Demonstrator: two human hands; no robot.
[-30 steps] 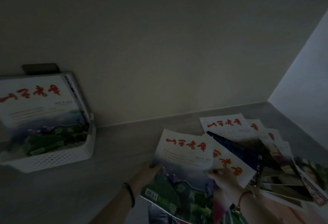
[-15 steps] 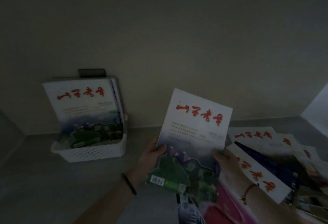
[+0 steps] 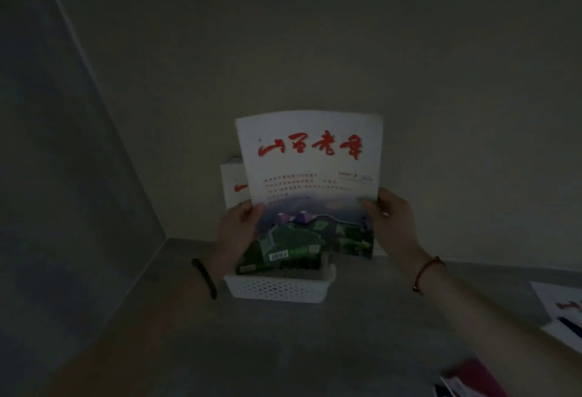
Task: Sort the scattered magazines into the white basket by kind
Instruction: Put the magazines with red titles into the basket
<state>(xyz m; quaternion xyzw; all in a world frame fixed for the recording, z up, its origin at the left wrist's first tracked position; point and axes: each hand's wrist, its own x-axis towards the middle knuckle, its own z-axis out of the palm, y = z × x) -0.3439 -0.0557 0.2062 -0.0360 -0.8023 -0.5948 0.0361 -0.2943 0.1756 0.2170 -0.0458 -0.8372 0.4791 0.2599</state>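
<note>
I hold a magazine [image 3: 310, 176] upright with both hands; its cover is white with red brush lettering above a green landscape. My left hand [image 3: 239, 226] grips its left edge and my right hand [image 3: 390, 223] grips its right edge. It hovers just above the white perforated basket [image 3: 277, 288], which stands against the wall. Another magazine of the same kind [image 3: 233, 185] stands in the basket behind it, mostly hidden. The scene is dim.
Scattered magazines [image 3: 563, 311] lie at the right edge of the grey surface, and a pink one [image 3: 472, 377] shows at the bottom right. Walls meet in a corner at the left, close behind the basket.
Both hands lifted the magazine from the pile on the right and carried it left, over the basket. The view swung left with it, so the pile slid to the right edge.
</note>
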